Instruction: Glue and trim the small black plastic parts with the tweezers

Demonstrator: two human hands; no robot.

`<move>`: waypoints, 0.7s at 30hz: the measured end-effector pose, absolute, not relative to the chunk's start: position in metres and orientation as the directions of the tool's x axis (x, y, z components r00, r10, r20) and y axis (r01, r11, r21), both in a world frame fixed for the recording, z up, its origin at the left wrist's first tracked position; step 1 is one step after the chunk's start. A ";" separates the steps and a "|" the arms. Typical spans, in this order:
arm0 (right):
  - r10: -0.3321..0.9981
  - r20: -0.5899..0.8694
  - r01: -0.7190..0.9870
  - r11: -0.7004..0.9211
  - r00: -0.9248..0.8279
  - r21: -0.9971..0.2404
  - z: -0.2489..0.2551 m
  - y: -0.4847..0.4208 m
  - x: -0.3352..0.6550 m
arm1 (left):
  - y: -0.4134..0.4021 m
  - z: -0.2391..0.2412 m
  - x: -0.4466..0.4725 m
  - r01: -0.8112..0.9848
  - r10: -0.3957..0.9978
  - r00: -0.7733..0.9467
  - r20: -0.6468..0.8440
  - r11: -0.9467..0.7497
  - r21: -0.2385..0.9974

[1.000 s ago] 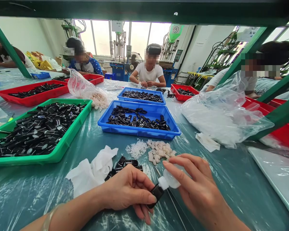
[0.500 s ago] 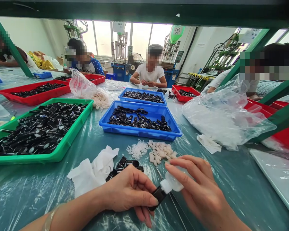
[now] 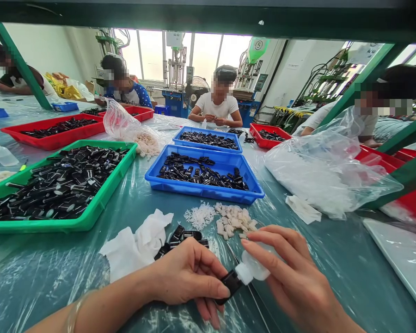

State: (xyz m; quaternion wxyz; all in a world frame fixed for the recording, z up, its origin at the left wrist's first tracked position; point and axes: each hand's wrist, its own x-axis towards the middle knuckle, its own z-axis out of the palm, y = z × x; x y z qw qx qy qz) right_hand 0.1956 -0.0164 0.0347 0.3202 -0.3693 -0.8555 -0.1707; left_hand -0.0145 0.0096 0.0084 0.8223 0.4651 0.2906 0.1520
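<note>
My left hand [image 3: 189,275] is closed round a small black plastic part [image 3: 229,283], holding it by one end just above the table. My right hand [image 3: 291,277] grips a small clear squeeze bottle [image 3: 254,268] whose white tip [image 3: 244,274] touches the open end of the black part. A few loose black parts [image 3: 182,236] lie beyond my left hand, beside a crumpled white cloth [image 3: 138,243]. Small piles of white granules [image 3: 199,215] and pale plastic bits [image 3: 234,219] sit further out.
A green tray [image 3: 90,215] of black parts stands at left, two blue trays [image 3: 203,189] in the middle, red trays [image 3: 48,141] behind. A large clear bag [image 3: 326,166] fills the right. Several people work across the plastic-covered table. A green frame beam crosses overhead.
My hands, the black part and the bottle keep the same hold. The whole view has drifted slightly to the right; nothing on the table has moved.
</note>
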 end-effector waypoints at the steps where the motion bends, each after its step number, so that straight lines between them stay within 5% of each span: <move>1: 0.526 0.673 0.740 0.670 -0.519 0.047 0.034 -0.016 0.196 | 0.009 0.009 -0.015 0.018 0.521 0.786 -0.334 0.521 0.854; 21: 0.552 0.659 0.724 0.690 -0.511 -0.017 0.028 -0.017 0.201 | 0.009 0.011 -0.016 0.022 0.514 0.789 -0.337 0.525 0.851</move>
